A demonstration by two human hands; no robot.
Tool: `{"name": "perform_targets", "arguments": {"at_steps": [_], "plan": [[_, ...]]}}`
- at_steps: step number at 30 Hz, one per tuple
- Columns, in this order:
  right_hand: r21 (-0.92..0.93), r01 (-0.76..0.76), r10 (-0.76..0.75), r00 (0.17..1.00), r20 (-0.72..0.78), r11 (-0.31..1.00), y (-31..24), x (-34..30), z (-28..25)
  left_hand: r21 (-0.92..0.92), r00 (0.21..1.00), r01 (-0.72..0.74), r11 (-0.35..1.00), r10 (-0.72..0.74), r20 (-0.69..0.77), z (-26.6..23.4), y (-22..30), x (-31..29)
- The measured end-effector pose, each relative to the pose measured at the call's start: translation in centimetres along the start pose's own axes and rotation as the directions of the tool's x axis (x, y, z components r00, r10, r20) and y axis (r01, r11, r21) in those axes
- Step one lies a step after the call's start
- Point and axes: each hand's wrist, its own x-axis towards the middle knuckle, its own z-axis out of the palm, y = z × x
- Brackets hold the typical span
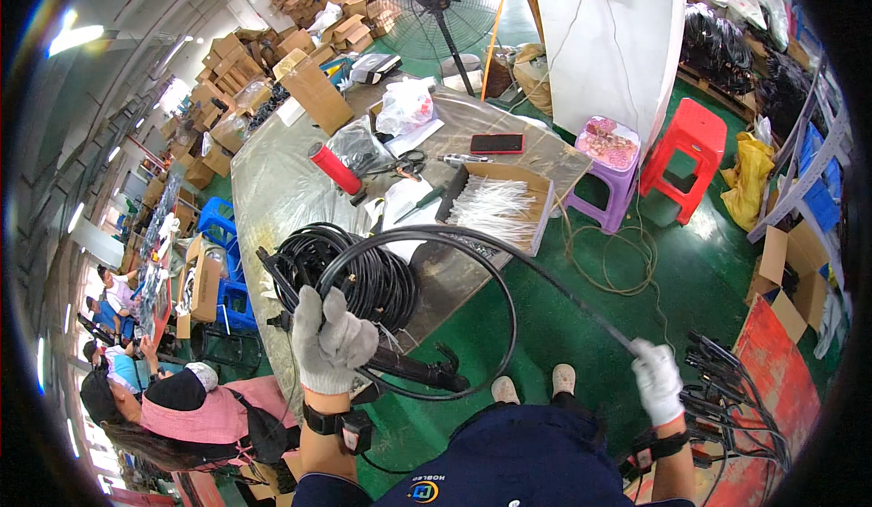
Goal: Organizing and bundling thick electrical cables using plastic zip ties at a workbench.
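My left hand (pixel 333 343), in a whitish work glove, holds a loose loop of black cable (pixel 515 312) at the table's near edge. Its fingers are partly curled, and the cable's course behind them is hidden. Off to the right, my gloved right hand (pixel 656 382) is closed around the same cable, which stretches between both hands in an arc. Beyond my left hand, a thick coil of black cable (pixel 350 271) lies on the table (pixel 272 180). A black rod-like part (pixel 413 368) with a fitting at its end sits just right of my left hand.
An open box of white cable ties (pixel 498 203), a red cylinder (pixel 334 168), scissors (pixel 411 164) and a phone (pixel 498 144) lie on the table. Purple (pixel 607 175) and red stools (pixel 686 157) stand beyond. Black cables (pixel 727 398) hang at right. A person in pink (pixel 218 416) is at left.
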Motion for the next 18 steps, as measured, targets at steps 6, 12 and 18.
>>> {"name": "perform_targets", "arguments": {"at_steps": [6, 12, 18], "plan": [[-0.166, 0.047, -0.057, 0.997, -0.061, 0.985, 1.7, 6.1, -7.7, 0.015, 1.0, 0.001, 1.0, -0.001, -0.006, -2.1, 0.6, 0.3], [-0.374, -0.322, 0.314, 0.946, -0.084, 0.87, 15.4, -1.7, -15.8, -0.089, 1.0, -0.02, 0.996, 0.022, 0.021, -8.2, 3.4, -0.3], [-0.512, 0.111, -0.082, 0.993, 0.08, 0.852, 1.5, 0.9, -14.6, 0.006, 0.992, 0.12, 0.993, -0.12, -0.051, -5.6, 0.6, 2.0]]}}
